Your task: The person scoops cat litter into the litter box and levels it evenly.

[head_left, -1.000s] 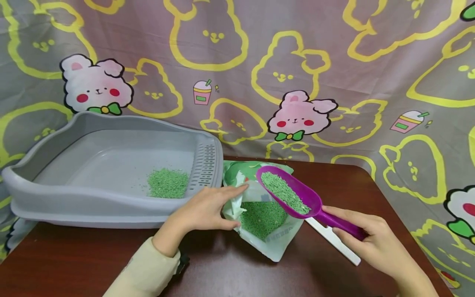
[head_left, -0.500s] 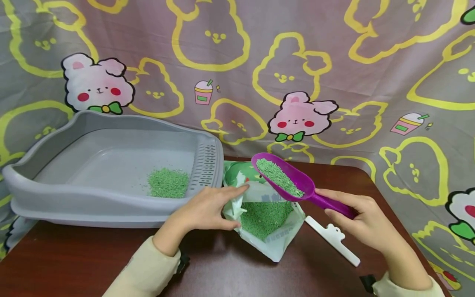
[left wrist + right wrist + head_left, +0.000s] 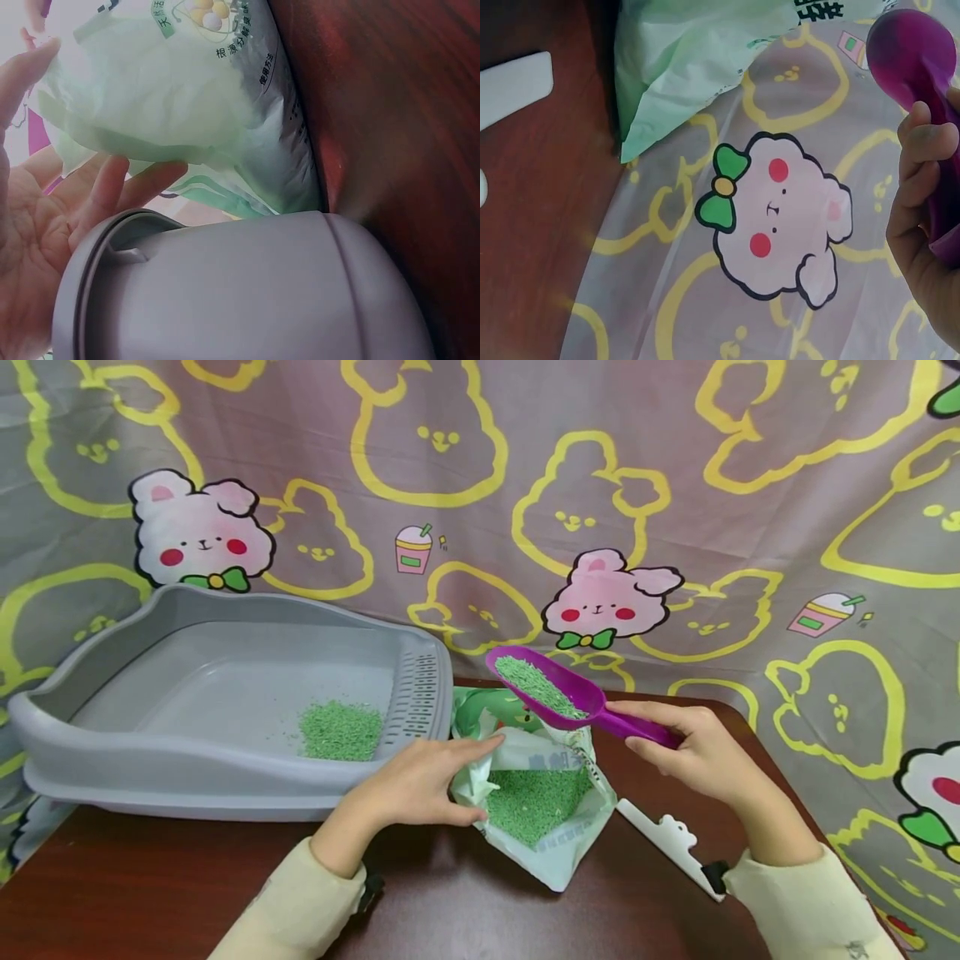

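Observation:
My left hand (image 3: 420,781) holds the left side of an open white-and-green bag (image 3: 558,860) between thumb and spread fingers; green pellets (image 3: 532,797) lie inside. The left wrist view shows those fingers (image 3: 127,180) under the bag (image 3: 172,90). My right hand (image 3: 675,747) grips the handle of a purple scoop (image 3: 577,697), which is loaded with green pellets and hangs above the bag's far end. In the right wrist view my fingers (image 3: 926,172) curl round that scoop (image 3: 911,52). A grey litter tray (image 3: 225,777) stands to the left with a small pellet pile (image 3: 341,731).
A white plastic clip strip (image 3: 667,843) lies on the dark wooden table (image 3: 465,910) right of the bag. A bunny-print cloth (image 3: 675,485) hangs behind and drapes over the table's right edge. The tray's perforated wall (image 3: 420,697) faces the bag.
My right hand has lifted the loaded scoop up out of the bag and carried it left and farther back. The left hand and the bag have stayed in place.

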A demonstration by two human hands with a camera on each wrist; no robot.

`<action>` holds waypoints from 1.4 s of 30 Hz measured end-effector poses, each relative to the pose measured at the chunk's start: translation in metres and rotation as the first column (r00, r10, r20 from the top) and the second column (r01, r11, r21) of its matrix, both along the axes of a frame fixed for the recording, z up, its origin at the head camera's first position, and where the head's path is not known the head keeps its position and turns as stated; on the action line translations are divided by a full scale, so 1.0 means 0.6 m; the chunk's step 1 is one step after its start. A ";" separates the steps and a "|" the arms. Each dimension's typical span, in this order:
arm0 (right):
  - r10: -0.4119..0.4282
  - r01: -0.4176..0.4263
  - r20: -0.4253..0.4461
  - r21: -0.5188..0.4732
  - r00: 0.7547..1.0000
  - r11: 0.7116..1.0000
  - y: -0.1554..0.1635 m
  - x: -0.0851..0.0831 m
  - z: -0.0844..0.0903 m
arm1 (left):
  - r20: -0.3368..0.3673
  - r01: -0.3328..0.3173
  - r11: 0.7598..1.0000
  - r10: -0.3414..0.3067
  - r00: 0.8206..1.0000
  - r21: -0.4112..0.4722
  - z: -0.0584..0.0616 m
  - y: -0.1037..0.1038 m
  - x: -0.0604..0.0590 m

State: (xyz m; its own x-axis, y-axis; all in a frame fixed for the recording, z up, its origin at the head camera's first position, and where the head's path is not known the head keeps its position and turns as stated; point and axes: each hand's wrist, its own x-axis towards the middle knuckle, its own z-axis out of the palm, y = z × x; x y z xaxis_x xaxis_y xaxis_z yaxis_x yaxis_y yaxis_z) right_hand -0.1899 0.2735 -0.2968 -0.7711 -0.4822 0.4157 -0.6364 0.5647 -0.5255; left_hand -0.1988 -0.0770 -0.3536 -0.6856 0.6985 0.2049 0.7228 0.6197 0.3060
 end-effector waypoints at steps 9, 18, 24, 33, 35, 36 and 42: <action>-0.019 0.007 0.165 0.072 0.986 0.997 -0.019 -0.054 0.028 | 0.001 0.006 1.000 -0.006 1.000 0.002 0.000 0.001 0.001; 0.018 -0.039 0.166 0.125 0.986 0.991 -0.049 -0.104 0.057 | 0.007 0.000 1.000 0.000 1.000 0.003 -0.001 -0.001 0.003; 0.052 -0.083 0.187 0.158 0.981 0.984 -0.075 -0.132 0.078 | 0.013 -0.003 1.000 0.003 1.000 -0.008 -0.003 -0.001 0.002; 0.041 -0.079 0.152 0.253 0.988 0.964 -0.113 -0.161 0.106 | 0.015 0.001 1.000 -0.001 1.000 -0.013 -0.003 0.001 0.000; 0.040 -0.081 0.159 0.261 0.986 0.962 -0.121 -0.166 0.110 | 0.015 0.002 1.000 -0.002 1.000 -0.017 -0.003 0.002 0.000; 0.040 -0.084 0.167 0.266 0.985 0.960 -0.126 -0.169 0.112 | 0.018 0.003 1.000 -0.003 1.000 -0.016 -0.003 0.002 0.000; 0.069 -0.133 0.215 0.296 0.974 0.946 -0.159 -0.183 0.123 | 0.028 0.008 1.000 -0.007 1.000 -0.007 -0.004 0.000 0.000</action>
